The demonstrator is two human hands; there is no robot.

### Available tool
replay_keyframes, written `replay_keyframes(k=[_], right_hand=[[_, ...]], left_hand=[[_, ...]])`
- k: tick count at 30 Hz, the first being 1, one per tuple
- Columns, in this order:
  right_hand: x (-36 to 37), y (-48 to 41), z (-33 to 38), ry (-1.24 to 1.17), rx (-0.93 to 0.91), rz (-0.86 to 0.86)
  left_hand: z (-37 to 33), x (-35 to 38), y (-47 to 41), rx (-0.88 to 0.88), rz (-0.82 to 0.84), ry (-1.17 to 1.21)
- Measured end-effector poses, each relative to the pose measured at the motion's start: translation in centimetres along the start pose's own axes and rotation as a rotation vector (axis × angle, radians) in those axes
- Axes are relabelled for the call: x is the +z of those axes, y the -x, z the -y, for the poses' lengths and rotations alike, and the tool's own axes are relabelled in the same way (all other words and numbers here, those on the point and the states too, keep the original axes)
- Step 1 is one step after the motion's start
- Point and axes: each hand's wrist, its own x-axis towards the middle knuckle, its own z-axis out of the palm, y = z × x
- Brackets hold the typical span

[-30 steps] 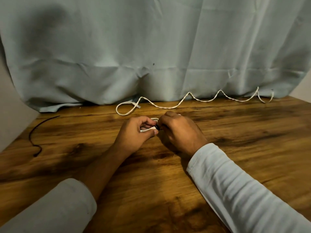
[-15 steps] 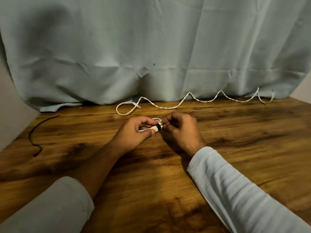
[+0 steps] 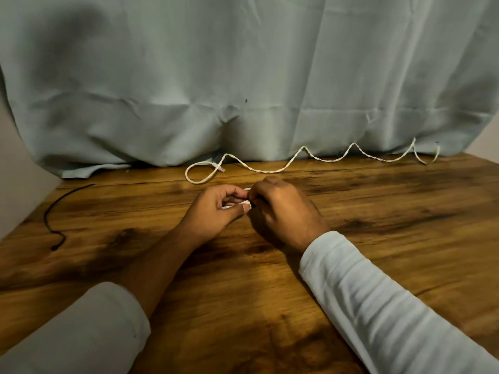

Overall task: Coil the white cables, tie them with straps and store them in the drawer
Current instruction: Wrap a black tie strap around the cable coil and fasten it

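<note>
I'm gripping the coiled white cable (image 3: 234, 207) in my left hand (image 3: 213, 211), fingers curled round it, low over the table (image 3: 378, 238) — its long axis is pointing rightward into my right hand (image 3: 283, 214), whose fingertips are pinching the black strap (image 3: 252, 205) at that end.

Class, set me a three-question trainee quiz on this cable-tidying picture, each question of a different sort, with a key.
1. True or false: the loose white cable lies along the foot of the curtain, touched by neither hand.
2. What do the left hand and right hand hold between them? A coiled white cable; B scissors; C a drawer handle.
3. Fill in: the black cord lies on the table's ___ side.

Key: 1 true; 2 A; 3 left.
</note>
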Motion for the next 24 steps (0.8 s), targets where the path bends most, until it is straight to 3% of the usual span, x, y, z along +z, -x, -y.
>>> replay_keyframes(k=[13,18,24], right_hand=[[0.4,0.0,-2.0,-0.262,0.241,-0.078],[0.2,0.2,-1.9,-0.330,0.239,-0.066],[0.8,0.2,-2.6,-0.690,0.394,-0.049]], left_hand=[[-0.1,0.2,-0.1,-0.039,-0.001,0.104],[0.0,0.3,-0.1,-0.050,0.000,0.117],[0.0,0.4,-0.1,-0.045,-0.008,0.132]])
